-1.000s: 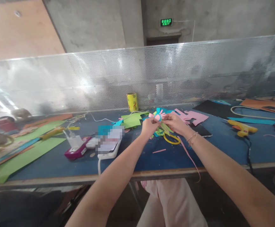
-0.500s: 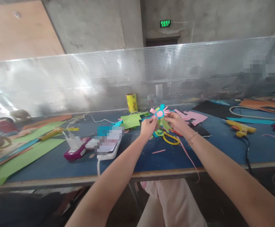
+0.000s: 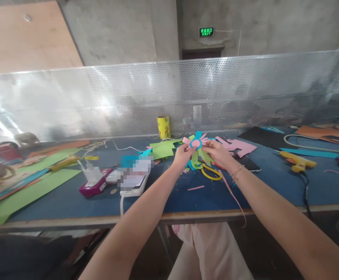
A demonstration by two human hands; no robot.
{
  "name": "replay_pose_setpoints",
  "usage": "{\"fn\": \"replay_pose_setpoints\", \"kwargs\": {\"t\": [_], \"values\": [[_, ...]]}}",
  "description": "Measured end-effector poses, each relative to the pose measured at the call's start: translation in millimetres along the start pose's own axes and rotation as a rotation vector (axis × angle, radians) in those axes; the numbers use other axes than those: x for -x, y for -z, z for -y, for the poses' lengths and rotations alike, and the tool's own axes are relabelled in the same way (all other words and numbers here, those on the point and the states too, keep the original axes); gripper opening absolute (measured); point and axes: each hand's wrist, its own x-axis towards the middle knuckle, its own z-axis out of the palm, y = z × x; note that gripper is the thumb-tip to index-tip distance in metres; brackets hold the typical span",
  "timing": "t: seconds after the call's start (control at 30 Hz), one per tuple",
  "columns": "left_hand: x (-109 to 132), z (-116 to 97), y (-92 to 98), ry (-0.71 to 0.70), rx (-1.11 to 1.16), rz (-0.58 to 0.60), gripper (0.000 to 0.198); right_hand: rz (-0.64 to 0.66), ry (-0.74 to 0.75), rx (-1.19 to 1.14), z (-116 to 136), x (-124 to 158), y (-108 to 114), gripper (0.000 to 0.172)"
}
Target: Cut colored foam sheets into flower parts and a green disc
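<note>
A yellow cylinder (image 3: 164, 127) stands at the back of the blue worktop (image 3: 183, 202), close to a perforated metal screen (image 3: 128, 93). To the right of the cylinder and nearer the person is a paper flower (image 3: 196, 144), with a pink centre, a blue ring around it, narrow pink petals and a blue tab at the top. The left hand (image 3: 183, 154) has a closed, pinching grip on the flower's left edge; the right hand (image 3: 218, 153) pinches at its right edge, its grip likewise drawn in, though the fingertips are small and partly hidden.

Light green paper (image 3: 162, 149) lies just in front of the cylinder. Cut pink paper (image 3: 243, 146) lies to the cylinder's right, with a black sheet (image 3: 261, 137) farther over that way and a yellow glue gun (image 3: 300, 159) well to the right and nearer. A yellow loop (image 3: 211, 177) and a short pink strip (image 3: 196, 188) lie to the cylinder's right and closer to the person. To its left and nearer is a magenta block (image 3: 95, 184).
</note>
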Motion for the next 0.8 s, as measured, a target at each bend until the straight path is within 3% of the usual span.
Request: {"fn": "replay_pose_setpoints", "kwargs": {"t": [0.5,0.8], "values": [[-3.1,-0.8,3.6,-0.277,-0.463,-0.094,0.021,0.045,-0.031,0.128,4.8,5.6,-5.0,0.026],[0.1,-3.0,2.7,-0.205,-0.335,-0.054,0.028,0.031,-0.010,0.214,8.8,7.2,-6.7,0.025]]}}
